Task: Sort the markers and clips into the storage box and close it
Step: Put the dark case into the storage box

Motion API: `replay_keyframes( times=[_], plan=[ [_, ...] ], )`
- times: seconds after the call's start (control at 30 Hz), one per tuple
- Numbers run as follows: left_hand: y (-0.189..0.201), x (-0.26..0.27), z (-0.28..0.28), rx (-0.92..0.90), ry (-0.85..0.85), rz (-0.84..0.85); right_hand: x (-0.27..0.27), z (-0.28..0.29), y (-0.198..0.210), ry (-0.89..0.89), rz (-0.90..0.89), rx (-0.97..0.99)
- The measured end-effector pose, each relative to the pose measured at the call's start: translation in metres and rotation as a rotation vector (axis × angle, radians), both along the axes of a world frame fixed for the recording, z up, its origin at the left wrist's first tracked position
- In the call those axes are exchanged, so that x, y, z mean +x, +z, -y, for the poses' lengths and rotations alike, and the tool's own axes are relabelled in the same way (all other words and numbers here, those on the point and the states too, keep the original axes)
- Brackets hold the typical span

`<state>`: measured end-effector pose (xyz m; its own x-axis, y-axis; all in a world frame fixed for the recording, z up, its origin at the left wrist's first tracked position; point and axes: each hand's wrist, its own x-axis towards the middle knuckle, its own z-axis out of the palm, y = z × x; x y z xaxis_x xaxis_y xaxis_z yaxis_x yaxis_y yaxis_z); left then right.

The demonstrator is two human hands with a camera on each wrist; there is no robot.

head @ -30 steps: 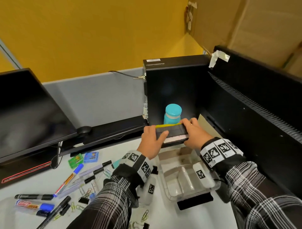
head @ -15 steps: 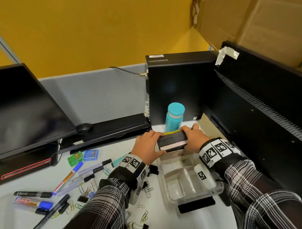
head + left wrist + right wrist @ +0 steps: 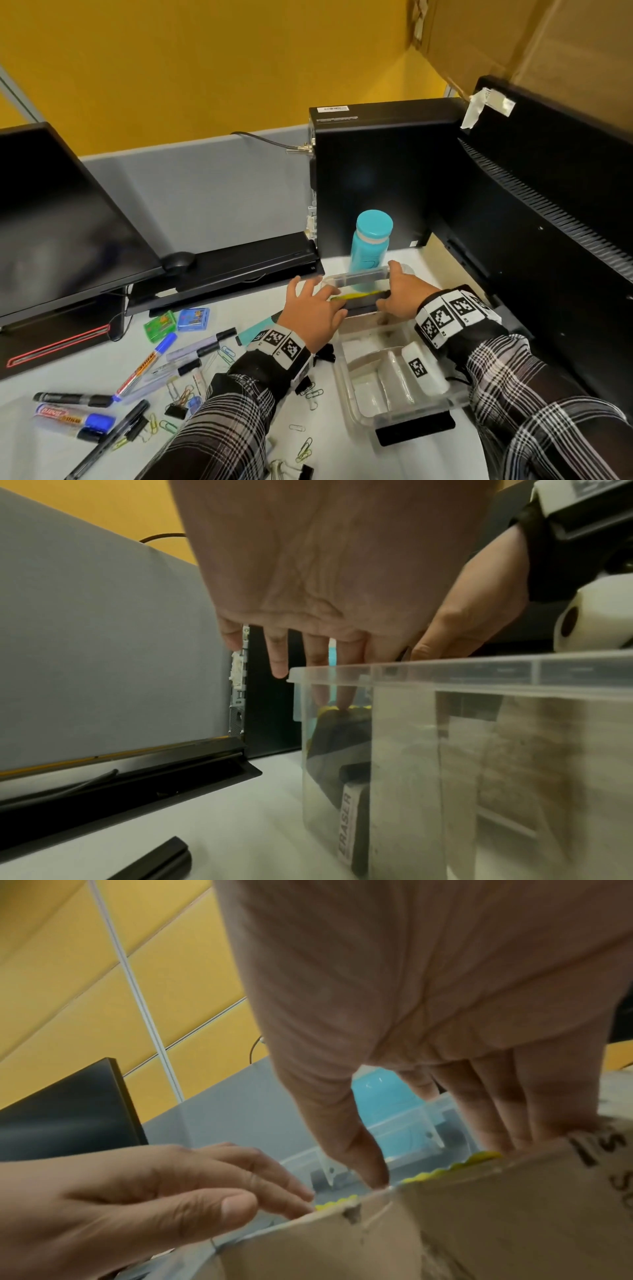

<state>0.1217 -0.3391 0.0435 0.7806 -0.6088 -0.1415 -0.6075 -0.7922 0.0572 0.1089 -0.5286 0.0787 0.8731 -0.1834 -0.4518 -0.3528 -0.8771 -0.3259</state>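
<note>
The white worktop (image 3: 239, 445) carried a clear, lidless storage box (image 3: 394, 416) at the right, its long axis running away from the person. At its far end both hands met over a black eraser (image 3: 359, 303) lying crosswise: the left hand (image 3: 313, 315) had straight, spread fingers touching its top, while the right hand (image 3: 402, 296) gripped the other end between thumb and fingers. Markers (image 3: 145, 365) and paper clips (image 3: 305, 448) lay scattered at the left.

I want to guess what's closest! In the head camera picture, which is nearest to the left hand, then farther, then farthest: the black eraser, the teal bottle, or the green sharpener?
From the left hand:
1. Black eraser, touching its fingertips, in the box.
2. Teal bottle, just behind.
3. Green sharpener, far left.
</note>
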Motion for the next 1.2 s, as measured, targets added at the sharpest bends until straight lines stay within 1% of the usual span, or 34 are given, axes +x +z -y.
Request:
replay_keyframes(
  times=[0.1, 0.2, 0.27, 0.33, 0.53, 0.7, 0.8, 0.87, 0.9, 1.03, 1.1, 1.2],
  plan=[
    [0.007, -0.002, 0.004, 0.027, -0.003, 0.019, -0.001, -0.003, -0.001, -0.027, 0.040, -0.025],
    [0.012, -0.005, 0.011, 0.041, -0.008, 0.035, 0.001, -0.007, 0.000, 0.119, -0.072, -0.123],
    [0.011, -0.007, 0.016, 0.072, -0.015, 0.014, 0.004, -0.010, -0.004, 0.193, -0.146, -0.122],
    [0.008, -0.009, 0.019, 0.113, -0.001, -0.027, 0.003, -0.014, -0.007, 0.229, -0.207, -0.100],
    [0.004, -0.003, 0.029, 0.182, 0.047, -0.087, 0.007, -0.021, -0.014, 0.194, -0.249, -0.094],
    [0.005, 0.001, 0.030, 0.186, 0.070, -0.167, 0.007, -0.021, -0.011, 0.158, -0.234, -0.079],
    [0.003, 0.001, 0.029, 0.185, 0.060, -0.165, 0.006, -0.023, -0.007, 0.160, -0.222, -0.080],
    [0.000, 0.002, 0.023, 0.144, 0.018, -0.125, 0.004, -0.025, -0.005, 0.185, -0.239, -0.075],
    [-0.003, 0.001, 0.017, 0.093, -0.010, -0.100, 0.002, -0.026, -0.005, 0.194, -0.243, -0.082],
    [0.000, -0.012, -0.023, -0.248, -0.061, 0.018, 0.002, -0.018, -0.006, 0.176, -0.174, -0.078],
    [0.003, -0.025, -0.052, -0.326, -0.013, 0.034, -0.001, -0.018, -0.001, 0.181, -0.121, -0.026],
    [0.001, -0.037, -0.105, -0.367, 0.157, -0.031, -0.004, -0.031, 0.016, 0.154, 0.046, 0.063]
  ],
)
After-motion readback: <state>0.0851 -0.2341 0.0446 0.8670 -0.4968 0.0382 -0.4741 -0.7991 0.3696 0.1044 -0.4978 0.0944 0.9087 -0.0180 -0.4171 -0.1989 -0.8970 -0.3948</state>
